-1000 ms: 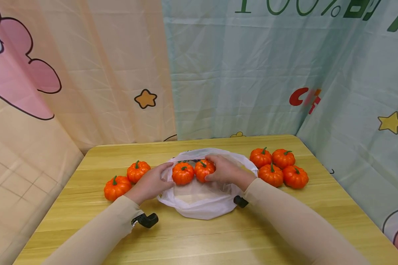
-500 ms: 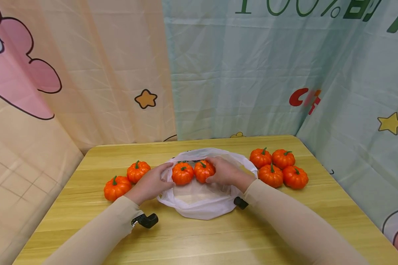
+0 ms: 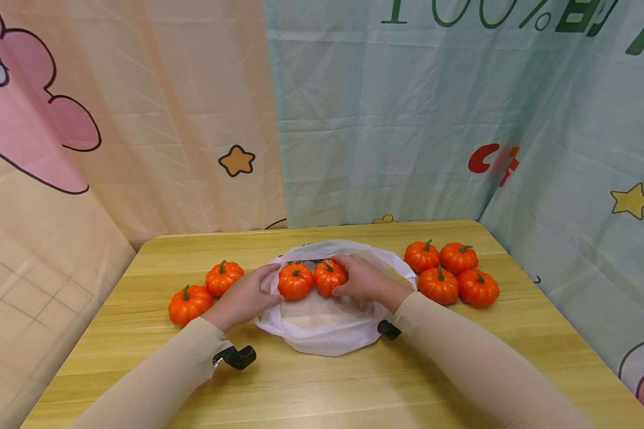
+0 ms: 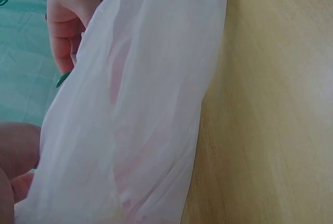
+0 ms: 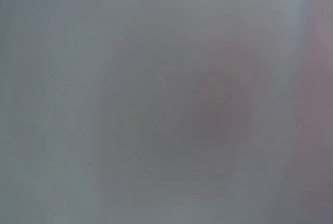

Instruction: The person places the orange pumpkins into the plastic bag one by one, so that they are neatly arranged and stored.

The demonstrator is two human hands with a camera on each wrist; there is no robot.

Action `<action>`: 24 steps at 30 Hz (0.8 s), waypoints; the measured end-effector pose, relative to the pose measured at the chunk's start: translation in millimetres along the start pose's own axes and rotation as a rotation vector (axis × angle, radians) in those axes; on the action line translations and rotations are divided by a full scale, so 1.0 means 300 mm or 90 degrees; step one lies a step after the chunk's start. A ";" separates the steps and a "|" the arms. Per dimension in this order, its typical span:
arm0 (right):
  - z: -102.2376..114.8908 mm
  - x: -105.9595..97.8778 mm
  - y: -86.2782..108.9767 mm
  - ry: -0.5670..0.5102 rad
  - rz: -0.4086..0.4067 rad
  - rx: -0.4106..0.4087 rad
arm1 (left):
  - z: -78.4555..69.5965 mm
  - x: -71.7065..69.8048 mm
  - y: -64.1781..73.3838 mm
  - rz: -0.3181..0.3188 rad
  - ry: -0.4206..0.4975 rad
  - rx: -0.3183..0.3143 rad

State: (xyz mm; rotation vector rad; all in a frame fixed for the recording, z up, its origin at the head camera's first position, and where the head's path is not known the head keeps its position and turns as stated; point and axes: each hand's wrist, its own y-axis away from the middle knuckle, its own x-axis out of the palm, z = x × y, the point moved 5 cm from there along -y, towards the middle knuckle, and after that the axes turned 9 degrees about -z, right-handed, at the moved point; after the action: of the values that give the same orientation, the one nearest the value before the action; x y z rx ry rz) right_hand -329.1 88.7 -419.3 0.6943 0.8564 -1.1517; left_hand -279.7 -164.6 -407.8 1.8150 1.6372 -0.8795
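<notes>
Two small orange pumpkins with green stems sit side by side within the mouth of a white plastic bag (image 3: pixel 333 342) on the table. My left hand (image 3: pixel 247 297) holds the left pumpkin (image 3: pixel 295 282), thumb and fingers around its left side. With thumb and fingertips, my right hand (image 3: pixel 366 279) grips the right pumpkin (image 3: pixel 330 277) from its right side. In the left wrist view, the bag (image 4: pixel 140 104) covers much of the work, and part of my left hand (image 4: pixel 18 151) shows at the lower left. The right wrist view is a grey blur.
Two more pumpkins (image 3: pixel 190 304) lie left of the bag, beside my left forearm. Several others (image 3: pixel 438 284) stand grouped at the right, close to the bag's rim. The wooden table (image 3: pixel 300 399) ends at a printed cloth backdrop (image 3: pixel 386 131).
</notes>
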 end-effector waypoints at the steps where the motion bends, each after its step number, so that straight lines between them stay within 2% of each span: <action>1: -0.002 0.001 -0.001 0.000 0.000 0.002 | 0.000 0.001 0.000 0.002 0.004 -0.002; 24: -0.003 0.001 -0.001 -0.009 0.000 0.018 | -0.002 -0.001 0.001 0.003 0.008 -0.014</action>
State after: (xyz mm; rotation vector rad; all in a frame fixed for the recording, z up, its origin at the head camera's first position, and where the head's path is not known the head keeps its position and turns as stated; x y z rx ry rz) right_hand -329.5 89.1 -419.9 0.7082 0.8287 -1.1689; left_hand -279.5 -164.5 -407.2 1.8109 1.6440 -0.8464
